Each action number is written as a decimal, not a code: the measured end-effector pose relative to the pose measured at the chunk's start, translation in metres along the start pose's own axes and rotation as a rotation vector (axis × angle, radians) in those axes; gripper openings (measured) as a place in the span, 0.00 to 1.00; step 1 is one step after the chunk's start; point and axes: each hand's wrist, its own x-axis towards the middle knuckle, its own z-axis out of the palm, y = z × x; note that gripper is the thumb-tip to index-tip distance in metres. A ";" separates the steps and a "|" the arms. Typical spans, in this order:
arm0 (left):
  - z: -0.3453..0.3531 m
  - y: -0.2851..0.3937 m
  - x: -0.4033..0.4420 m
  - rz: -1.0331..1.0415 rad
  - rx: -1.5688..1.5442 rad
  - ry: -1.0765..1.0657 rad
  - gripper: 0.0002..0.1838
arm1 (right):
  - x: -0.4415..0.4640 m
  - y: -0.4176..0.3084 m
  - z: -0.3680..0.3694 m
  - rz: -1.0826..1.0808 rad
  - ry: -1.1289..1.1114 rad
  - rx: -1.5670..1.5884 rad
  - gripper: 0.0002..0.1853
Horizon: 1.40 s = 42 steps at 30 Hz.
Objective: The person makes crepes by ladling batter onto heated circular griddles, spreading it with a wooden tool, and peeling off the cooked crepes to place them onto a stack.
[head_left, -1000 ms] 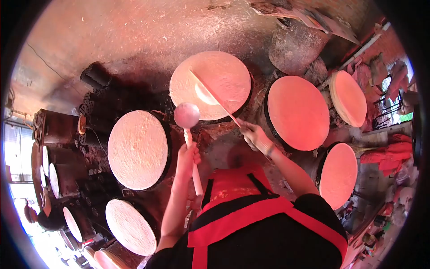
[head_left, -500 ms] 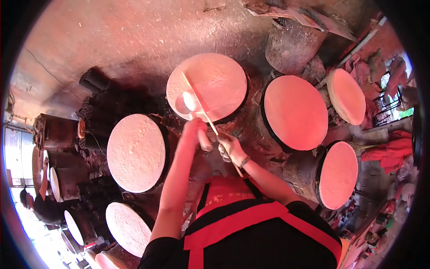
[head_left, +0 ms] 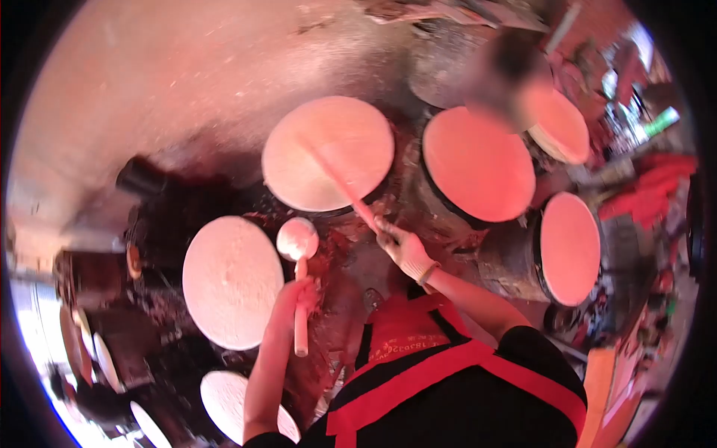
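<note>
My left hand (head_left: 297, 297) is closed around the handle of a ladle (head_left: 297, 237), whose round bowl points away from me. The bowl hangs in the gap between the left griddle and the far middle one. In my right hand (head_left: 405, 252), which wears a pale glove, is a long thin stick (head_left: 334, 175), slightly blurred. It reaches over the far middle griddle, coated with a smooth pale layer of batter (head_left: 362, 138). Whether its tip touches the batter, I cannot tell. Beside my left hand, another pale round sheet (head_left: 231, 280) with a bumpy surface covers the left griddle.
More round griddles with pale sheets stand at right (head_left: 478, 164), far right (head_left: 570, 250) and lower left (head_left: 224, 402). A person in dark clothes (head_left: 104, 403) is at the far left. A blurred patch (head_left: 508, 82) hides part of the upper right. A wall (head_left: 187, 82) rises behind.
My left hand has drawn the ladle back from the far middle griddle, toward the left griddle. My right hand keeps the stick over the far griddle. The view has shifted slightly.
</note>
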 end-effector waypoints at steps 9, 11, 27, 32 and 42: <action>0.001 -0.062 -0.002 -0.228 -0.347 -0.248 0.07 | -0.092 -0.028 -0.057 0.075 -0.090 -0.377 0.31; 0.031 -0.074 -0.002 -0.283 -0.381 -0.294 0.09 | -0.089 -0.010 -0.103 0.047 0.049 -0.503 0.19; 0.311 -0.215 -0.016 -0.269 -0.445 -0.297 0.14 | -0.200 0.136 -0.699 0.333 0.692 -1.113 0.12; 0.363 -0.240 -0.028 -0.314 -0.434 -0.297 0.14 | -0.167 0.186 -0.755 0.543 0.549 -0.759 0.14; 0.404 -0.260 -0.029 -0.238 -0.286 -0.241 0.13 | -0.119 0.224 -0.767 0.373 0.471 -0.305 0.13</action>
